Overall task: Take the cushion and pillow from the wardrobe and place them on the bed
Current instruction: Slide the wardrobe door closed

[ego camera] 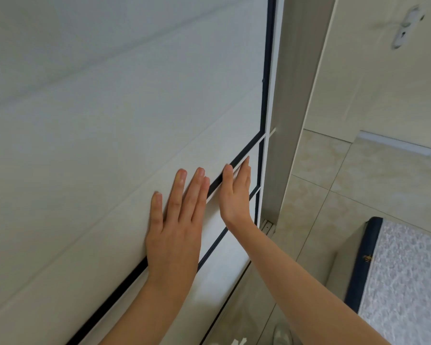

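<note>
Here both the left hand [174, 227] and right hand [235, 195] press flat, fingers spread, on the smooth wardrobe door [110, 120].

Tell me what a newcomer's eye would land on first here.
Two bare hands pressed flat on the white sliding wardrobe door: the left hand at centre, the right hand just beside it, fingers at the door's dark edge strip. At lower right, the corner of a mattress with navy piping lies on the tiled floor.
</note>
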`<state>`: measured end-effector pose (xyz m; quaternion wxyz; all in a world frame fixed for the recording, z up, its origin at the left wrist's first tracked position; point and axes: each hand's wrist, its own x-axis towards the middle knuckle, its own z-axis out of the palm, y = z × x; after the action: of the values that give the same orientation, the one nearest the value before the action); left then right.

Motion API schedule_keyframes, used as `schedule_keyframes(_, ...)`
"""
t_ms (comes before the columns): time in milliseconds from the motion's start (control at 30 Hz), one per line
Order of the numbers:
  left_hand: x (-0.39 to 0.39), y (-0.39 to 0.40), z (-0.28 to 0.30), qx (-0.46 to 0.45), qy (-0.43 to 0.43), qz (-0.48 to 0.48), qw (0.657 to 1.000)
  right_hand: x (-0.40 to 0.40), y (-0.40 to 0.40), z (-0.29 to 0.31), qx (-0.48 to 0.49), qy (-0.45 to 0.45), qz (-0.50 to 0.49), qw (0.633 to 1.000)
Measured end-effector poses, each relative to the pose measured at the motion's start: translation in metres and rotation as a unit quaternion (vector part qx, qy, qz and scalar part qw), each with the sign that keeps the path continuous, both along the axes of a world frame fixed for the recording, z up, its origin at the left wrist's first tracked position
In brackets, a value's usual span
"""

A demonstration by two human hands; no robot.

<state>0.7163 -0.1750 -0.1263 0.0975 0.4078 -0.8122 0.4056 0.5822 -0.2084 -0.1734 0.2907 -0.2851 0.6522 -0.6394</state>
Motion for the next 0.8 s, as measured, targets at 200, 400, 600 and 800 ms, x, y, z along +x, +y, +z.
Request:
schedule_keyframes(200, -0.049, -0.017, -0.001, -0.001, 0.0, 0.009, 1.0, -0.051, -0.014, 0.002, -0.011, -0.008, 0.016, 1.0)
schedule_keyframes(400, -0.093, -0.032, -0.001, -0.001, -0.003, 0.005, 1.0, -0.096, -0.029, 0.003, -0.005, 0.003, 0.025, 1.0)
schedule_keyframes(600, -0.127, -0.047, 0.0, 0.009, -0.011, -0.005, 1.0, -0.136, -0.038, 0.001, -0.012, -0.004, 0.033, 0.999)
schedule_keyframes(800, -0.158, -0.059, 0.001, 0.005, -0.012, -0.01, 1.0, -0.166, -0.051, 0.001, -0.016, 0.001, 0.02, 1.0)
